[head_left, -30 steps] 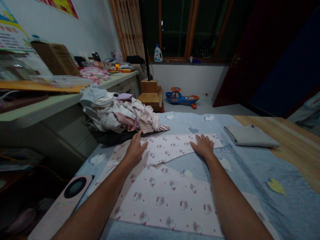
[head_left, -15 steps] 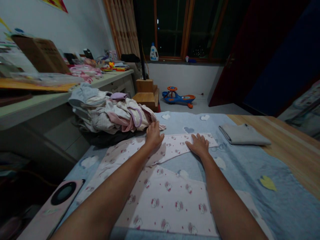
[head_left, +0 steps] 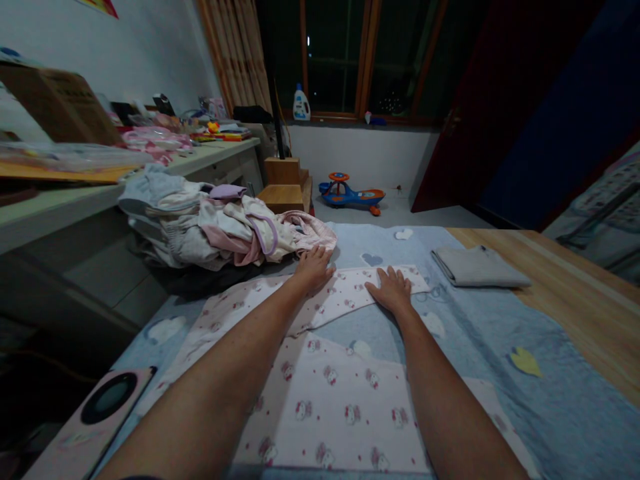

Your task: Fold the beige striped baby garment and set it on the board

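Observation:
A pale pink garment printed with small cartoon cat heads lies spread out before me, one long sleeve-like strip stretching to the right across its far side. Flat on that strip, fingers spread, rests my right hand. My left hand is open, palm down over the strip's left part. Its fingertips reach the edge of a pink patterned cloth at the end of a clothes pile. My forearms cover parts of the garment.
Beneath the garment is a light blue blanket on a wooden surface. A folded grey garment sits at the right. By the near left edge lies a pink device with a round dark panel. A cluttered desk runs along the left.
The pink cloth at the pile's end now bulges farther right beyond my left hand, which has flattened slightly. My right hand stays on the strip. The view has shifted a little.

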The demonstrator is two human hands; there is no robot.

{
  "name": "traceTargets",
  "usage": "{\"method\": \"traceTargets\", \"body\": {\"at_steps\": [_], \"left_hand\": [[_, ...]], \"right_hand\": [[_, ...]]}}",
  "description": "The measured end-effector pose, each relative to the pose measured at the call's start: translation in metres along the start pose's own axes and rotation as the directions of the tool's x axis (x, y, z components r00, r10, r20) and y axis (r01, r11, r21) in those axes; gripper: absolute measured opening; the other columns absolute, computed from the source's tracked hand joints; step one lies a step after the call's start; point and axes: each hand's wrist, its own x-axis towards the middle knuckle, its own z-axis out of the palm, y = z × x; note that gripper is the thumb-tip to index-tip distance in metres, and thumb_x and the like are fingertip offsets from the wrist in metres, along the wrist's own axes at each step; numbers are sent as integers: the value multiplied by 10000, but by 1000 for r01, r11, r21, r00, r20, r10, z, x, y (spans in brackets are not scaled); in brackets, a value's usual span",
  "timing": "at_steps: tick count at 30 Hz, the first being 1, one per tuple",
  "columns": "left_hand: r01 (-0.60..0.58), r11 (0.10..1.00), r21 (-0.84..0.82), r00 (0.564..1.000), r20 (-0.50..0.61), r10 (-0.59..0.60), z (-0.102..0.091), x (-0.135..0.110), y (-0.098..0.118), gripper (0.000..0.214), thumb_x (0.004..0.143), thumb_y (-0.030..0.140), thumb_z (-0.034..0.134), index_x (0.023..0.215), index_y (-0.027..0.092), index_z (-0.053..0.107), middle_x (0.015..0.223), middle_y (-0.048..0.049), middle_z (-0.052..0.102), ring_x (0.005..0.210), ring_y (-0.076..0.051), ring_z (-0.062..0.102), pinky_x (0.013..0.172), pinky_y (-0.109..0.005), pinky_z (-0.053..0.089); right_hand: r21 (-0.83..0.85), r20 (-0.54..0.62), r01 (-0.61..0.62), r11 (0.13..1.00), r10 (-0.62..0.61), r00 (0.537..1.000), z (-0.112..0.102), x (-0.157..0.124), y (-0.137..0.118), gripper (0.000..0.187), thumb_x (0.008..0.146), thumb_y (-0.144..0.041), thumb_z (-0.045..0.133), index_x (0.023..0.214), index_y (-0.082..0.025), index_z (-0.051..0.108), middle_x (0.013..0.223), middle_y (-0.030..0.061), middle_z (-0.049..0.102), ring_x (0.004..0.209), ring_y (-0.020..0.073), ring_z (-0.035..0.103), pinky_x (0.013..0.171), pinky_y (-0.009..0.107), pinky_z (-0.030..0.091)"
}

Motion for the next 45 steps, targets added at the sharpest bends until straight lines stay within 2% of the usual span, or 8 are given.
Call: {"method": "traceTargets", "body": {"at_steps": [3,6,9,13,20,28,36,45], "left_hand": [[-30,999,11,999,24,30,-8,-6,1,467,935,373,491,1365,198,543,1515,-144,458,1460,-312,310,1156,-525,283],[63,998,18,978,-199,-58,-20,-23,3,467,896,296,530,1352,200,559,1559,-140,385,1465,-318,284,1172,-488,270],[357,928,-104,821,-440,-365,-28,-46,2,538,855,271,572,1389,227,517,1620,-131,249,1491,-387,178,1168,-564,229],[506,797,-330,653,-457,-604,-25,-60,-9,688,811,299,606,1454,173,393,1636,-190,127,1499,-413,132,1165,-585,229],[290,874,-390,844,-326,-426,-11,-25,-24,890,778,243,596,1531,53,161,1610,-254,149,1531,-326,119,1224,-447,208],[256,923,-287,911,-248,-329,-6,1,-23,856,809,236,584,1540,44,180,1632,-255,151,1528,-347,125,1211,-481,227],[163,962,-221,935,-277,-222,4,-38,-33,845,865,326,575,1569,115,158,1647,-219,140,1523,-337,163,1189,-500,266],[139,988,68,987,77,-144,10,-121,-50,627,992,469,332,1481,82,391,1594,-202,332,1486,-292,294,1178,-467,280]], "right_hand": [[6,-15,6,1000,-6,1000,0,-1,0,732,927,-625,398,1535,-220,353,1641,134,222,1503,365,158,1181,561,118],[8,-13,6,1000,-6,1000,0,-1,0,738,923,-628,402,1535,-219,351,1640,137,221,1503,366,156,1180,564,119],[2,-6,4,1000,-4,1000,0,-1,-1,742,921,-632,400,1536,-221,348,1641,138,218,1505,361,151,1181,561,119],[-9,-4,-2,1000,2,1000,0,1,-1,736,922,-627,401,1535,-223,349,1641,138,219,1504,361,155,1179,562,124],[1,-2,-5,1000,5,1000,2,2,0,741,922,-632,401,1537,-222,347,1643,134,211,1506,363,146,1182,562,115],[7,-3,0,1000,0,1000,0,0,0,739,922,-629,405,1534,-217,351,1642,138,213,1506,366,148,1184,559,114],[-6,-8,1,1000,-1,1000,0,0,0,733,925,-628,407,1533,-223,349,1639,134,219,1500,368,155,1177,563,124],[-1,5,-1,1000,1,1000,-1,0,-1,727,932,-620,399,1537,-222,342,1642,136,212,1504,362,146,1179,564,117]]}}
